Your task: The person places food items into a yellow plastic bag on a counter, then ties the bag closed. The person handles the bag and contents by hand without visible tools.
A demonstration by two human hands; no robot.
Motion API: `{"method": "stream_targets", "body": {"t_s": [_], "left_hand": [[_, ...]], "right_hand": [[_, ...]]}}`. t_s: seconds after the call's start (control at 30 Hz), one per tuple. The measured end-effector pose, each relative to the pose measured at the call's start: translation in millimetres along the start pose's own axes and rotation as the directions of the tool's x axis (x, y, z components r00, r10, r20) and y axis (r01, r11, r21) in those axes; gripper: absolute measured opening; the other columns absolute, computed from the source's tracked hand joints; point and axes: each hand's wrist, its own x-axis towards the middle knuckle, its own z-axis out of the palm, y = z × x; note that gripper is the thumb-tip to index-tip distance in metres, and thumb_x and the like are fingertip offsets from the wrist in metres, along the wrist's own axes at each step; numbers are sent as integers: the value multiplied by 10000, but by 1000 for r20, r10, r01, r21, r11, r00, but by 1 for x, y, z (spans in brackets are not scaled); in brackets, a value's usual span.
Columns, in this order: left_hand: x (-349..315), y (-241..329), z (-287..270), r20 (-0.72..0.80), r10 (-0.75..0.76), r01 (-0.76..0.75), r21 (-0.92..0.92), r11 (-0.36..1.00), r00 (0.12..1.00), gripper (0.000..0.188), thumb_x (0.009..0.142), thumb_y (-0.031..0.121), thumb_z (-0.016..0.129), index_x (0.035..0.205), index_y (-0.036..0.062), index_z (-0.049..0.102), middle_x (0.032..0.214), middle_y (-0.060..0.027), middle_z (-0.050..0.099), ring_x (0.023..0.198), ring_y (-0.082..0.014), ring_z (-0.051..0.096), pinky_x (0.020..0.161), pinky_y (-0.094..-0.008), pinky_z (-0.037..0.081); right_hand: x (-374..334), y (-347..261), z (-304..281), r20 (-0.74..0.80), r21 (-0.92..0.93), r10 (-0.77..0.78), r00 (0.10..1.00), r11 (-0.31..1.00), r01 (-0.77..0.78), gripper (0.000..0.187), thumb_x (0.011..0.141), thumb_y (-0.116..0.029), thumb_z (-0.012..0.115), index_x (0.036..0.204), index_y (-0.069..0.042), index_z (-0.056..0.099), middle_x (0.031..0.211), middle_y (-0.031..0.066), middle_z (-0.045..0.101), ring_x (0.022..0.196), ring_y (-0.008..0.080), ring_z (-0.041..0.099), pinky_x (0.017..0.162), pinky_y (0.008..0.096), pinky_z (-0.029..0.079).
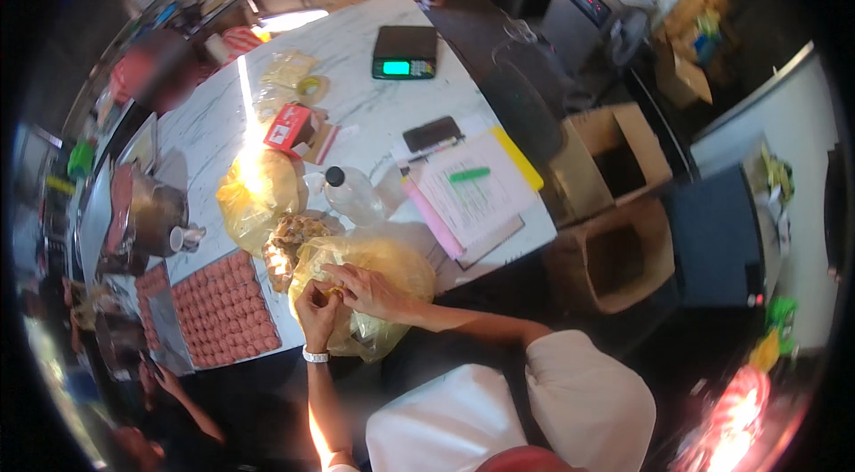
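A large translucent yellow plastic bag (403,269) rests at the near edge of the marble-patterned table, partly hanging over it. My left hand (316,312), with a pale watch on the wrist, is closed in a pinch at the bag's near-left side. Against its fingertips, my right hand (361,288) is closed too, reaching in from the right. Between them shows a small bit of yellow film, seemingly part of the bag; finer detail is hidden by the fingers. Beyond lie a clear bag of brownish pieces (283,249) and another yellow bag (254,191) in bright sunlight.
A tray of pink meatballs (227,307) lies left. Beyond are a clear bottle (349,191), red box (294,130), scale (404,52), phone (432,134) and papers (472,196). Cardboard boxes (570,178) stand right. Another person's hand (165,378) works by a pot (120,343).
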Motion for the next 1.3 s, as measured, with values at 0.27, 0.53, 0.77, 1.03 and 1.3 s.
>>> {"method": "stream_targets", "body": {"t_s": [0.27, 0.53, 0.77, 1.03, 1.3], "left_hand": [[6, 4, -8, 129, -75, 94, -152, 984, 989, 144, 837, -105, 586, 949, -17, 603, 875, -18, 630, 812, -73, 598, 724, -204, 464], [14, 5, -13, 242, -75, 111, -140, 984, 967, 213, 821, -118, 563, 1001, -11, 601, 941, -35, 635, 882, -93, 599, 772, -229, 466], [16, -4, -16, 252, -72, 91, -65, 994, 965, 274, 825, -31, 625, 1095, 5, 594, 965, -22, 640, 906, -102, 605, 801, -249, 497], [15, 2, -17, 283, 25, 6, -110, 994, 959, 277, 816, 35, 660, 1091, 36, 625, 817, 5, 575, 742, -71, 514, 660, -250, 438], [18, 1, -18, 339, 39, -5, -99, 995, 940, 270, 857, 21, 650, 1123, 41, 613, 921, 12, 591, 819, -69, 524, 739, -249, 448]], "right_hand": [[0, -4, 1, -36, -28, 17, 999, 999, -18, 580, 812, -53, 622, 1360, -148, 458, 1024, 140, 627, 853, 307, 660, 706, 407, 550], [3, -1, 2, -47, -33, -30, 998, 999, 28, 388, 818, -50, 615, 1192, -122, 537, 994, 73, 615, 879, 299, 654, 721, 404, 548], [3, -7, -2, -57, -35, -20, 998, 999, 18, 311, 811, -28, 636, 1107, -109, 586, 939, 103, 594, 819, 303, 642, 689, 406, 527], [5, -7, -4, -34, -147, -109, 993, 984, 103, 136, 776, -25, 699, 882, -88, 644, 816, 63, 595, 616, 249, 613, 553, 367, 484], [5, -7, -7, -6, -260, -178, 984, 950, 171, 148, 742, -14, 721, 851, -82, 649, 799, 41, 632, 551, 190, 587, 519, 332, 460]]}}
